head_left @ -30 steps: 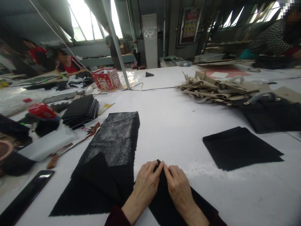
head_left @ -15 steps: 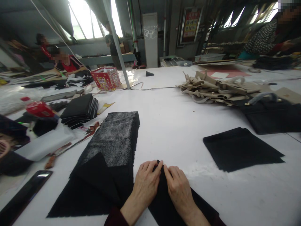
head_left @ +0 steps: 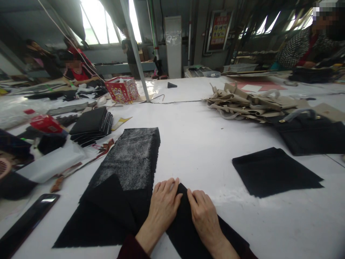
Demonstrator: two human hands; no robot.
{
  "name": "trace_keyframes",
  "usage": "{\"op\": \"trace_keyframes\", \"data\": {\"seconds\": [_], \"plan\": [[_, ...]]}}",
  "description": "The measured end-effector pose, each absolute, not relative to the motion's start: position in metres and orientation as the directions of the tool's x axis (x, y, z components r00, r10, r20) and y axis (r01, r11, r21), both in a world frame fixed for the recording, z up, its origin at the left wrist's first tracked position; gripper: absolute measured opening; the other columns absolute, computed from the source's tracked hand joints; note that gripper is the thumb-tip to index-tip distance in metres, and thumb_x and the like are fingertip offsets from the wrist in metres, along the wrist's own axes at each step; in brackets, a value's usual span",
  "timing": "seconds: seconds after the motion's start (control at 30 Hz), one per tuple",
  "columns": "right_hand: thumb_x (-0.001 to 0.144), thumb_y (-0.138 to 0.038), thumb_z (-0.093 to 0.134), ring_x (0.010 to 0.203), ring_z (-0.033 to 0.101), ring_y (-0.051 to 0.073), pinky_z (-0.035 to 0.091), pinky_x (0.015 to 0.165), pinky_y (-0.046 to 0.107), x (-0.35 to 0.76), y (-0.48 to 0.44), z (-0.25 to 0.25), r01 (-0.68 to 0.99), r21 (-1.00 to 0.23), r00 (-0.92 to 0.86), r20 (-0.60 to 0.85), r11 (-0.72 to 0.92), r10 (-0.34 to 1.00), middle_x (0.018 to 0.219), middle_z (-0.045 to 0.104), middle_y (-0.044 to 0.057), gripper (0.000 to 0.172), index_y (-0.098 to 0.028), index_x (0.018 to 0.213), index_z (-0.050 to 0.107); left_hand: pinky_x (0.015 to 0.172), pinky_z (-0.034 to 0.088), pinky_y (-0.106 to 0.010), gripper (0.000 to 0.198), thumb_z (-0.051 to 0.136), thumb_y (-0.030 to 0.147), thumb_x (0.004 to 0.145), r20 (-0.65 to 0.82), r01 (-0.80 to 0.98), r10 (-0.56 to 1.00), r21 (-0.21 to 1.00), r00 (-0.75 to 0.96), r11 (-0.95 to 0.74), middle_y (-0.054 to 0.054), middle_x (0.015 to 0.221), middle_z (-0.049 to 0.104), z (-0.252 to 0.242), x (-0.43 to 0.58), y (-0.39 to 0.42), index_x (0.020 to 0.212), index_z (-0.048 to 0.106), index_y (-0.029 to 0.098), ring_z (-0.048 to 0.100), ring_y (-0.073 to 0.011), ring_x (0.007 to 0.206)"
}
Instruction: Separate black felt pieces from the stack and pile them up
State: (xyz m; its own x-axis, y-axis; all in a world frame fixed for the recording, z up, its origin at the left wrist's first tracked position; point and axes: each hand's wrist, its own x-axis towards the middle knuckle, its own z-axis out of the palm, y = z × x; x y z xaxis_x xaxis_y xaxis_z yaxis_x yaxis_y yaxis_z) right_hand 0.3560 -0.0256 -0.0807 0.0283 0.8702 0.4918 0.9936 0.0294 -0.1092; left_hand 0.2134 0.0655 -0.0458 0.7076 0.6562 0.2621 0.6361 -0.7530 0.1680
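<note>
A piece of black fabric (head_left: 181, 225) lies folded on the white table in front of me, its narrow tip between my hands. My left hand (head_left: 165, 203) rests along its left edge, fingers stretched forward and the thumb apart, touching the fabric. On the right side, my right hand (head_left: 203, 212) has its fingers bent together on the fabric's edge near the tip; the thumb is mostly hidden. Left of my hands stands a tall stack of black fabric pieces (head_left: 129, 158), with a speckled grey top and a loose black piece (head_left: 105, 212) over its near end.
More flat black pieces (head_left: 275, 172) lie to the right, near a black bag (head_left: 309, 135) with a grey handle. A tan heap (head_left: 248, 102) sits behind. On the left are a folded black pile (head_left: 90, 124), a red patterned box (head_left: 121, 90) and a pole (head_left: 136, 54). Several people work farther off.
My left hand has shifted slightly left, its index finger and thumb coming apart from the fabric's tip. My right hand stays nearly in place. People in the background have moved.
</note>
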Motion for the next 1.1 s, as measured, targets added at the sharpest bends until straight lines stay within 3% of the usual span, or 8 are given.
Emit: {"op": "trace_keyframes", "data": {"seconds": [0.1,0.23,0.37,0.5,1.1], "plan": [[0.095,-0.004,0.038,0.079,0.050,0.022,0.045,0.071,0.037,0.355,-0.025,-0.080,0.993,-0.115,0.034,0.491,0.026,0.871,0.086,0.054,0.009,0.032,-0.007,0.119,0.058,0.101,0.040,-0.044,0.046,0.046,0.018,0.097,0.335,0.606,0.622,0.164,0.708,-0.778,-0.009,0.136,0.055,-0.040,0.212,0.065,0.142,0.044,0.020,0.050,-0.0261,0.119],[0.096,-0.006,0.038,0.078,0.049,0.022,0.043,0.070,0.035,0.354,-0.021,-0.079,0.992,-0.125,0.049,0.480,0.013,0.876,0.086,0.054,0.008,0.031,-0.010,0.119,0.059,0.106,0.036,-0.040,0.050,0.042,0.008,0.092,0.256,0.499,0.529,0.176,0.809,-0.848,-0.005,0.137,0.056,-0.040,0.216,0.063,0.140,0.046,0.020,0.048,-0.0243,0.125],[0.094,-0.005,0.040,0.080,0.049,0.022,0.044,0.071,0.035,0.355,-0.018,-0.077,0.987,-0.156,0.047,0.476,0.031,0.878,0.087,0.054,0.008,0.032,-0.010,0.120,0.060,0.111,0.031,-0.041,0.042,0.043,0.011,0.094,0.212,0.475,0.493,0.134,0.844,-0.870,-0.004,0.137,0.056,-0.050,0.217,0.067,0.134,0.053,0.018,0.045,-0.0250,0.129],[0.095,-0.006,0.042,0.084,0.050,0.021,0.044,0.074,0.034,0.361,-0.025,-0.077,0.972,-0.218,0.034,0.486,0.083,0.873,0.090,0.054,0.008,0.034,-0.010,0.126,0.056,0.117,0.023,-0.041,0.043,0.044,0.015,0.096,0.209,0.456,0.462,0.077,0.862,-0.886,-0.004,0.139,0.054,-0.053,0.213,0.069,0.138,0.048,0.018,0.040,-0.0230,0.135],[0.096,-0.005,0.040,0.085,0.050,0.022,0.044,0.076,0.036,0.381,-0.067,-0.080,0.964,-0.239,0.011,0.485,0.120,0.875,0.091,0.052,0.008,0.033,-0.010,0.124,0.057,0.117,0.021,-0.041,0.061,0.049,0.011,0.086,0.086,0.405,0.400,-0.047,0.912,-0.913,-0.011,0.139,0.049,-0.046,0.218,0.053,0.145,0.038,0.018,0.041,-0.0242,0.132]]}}
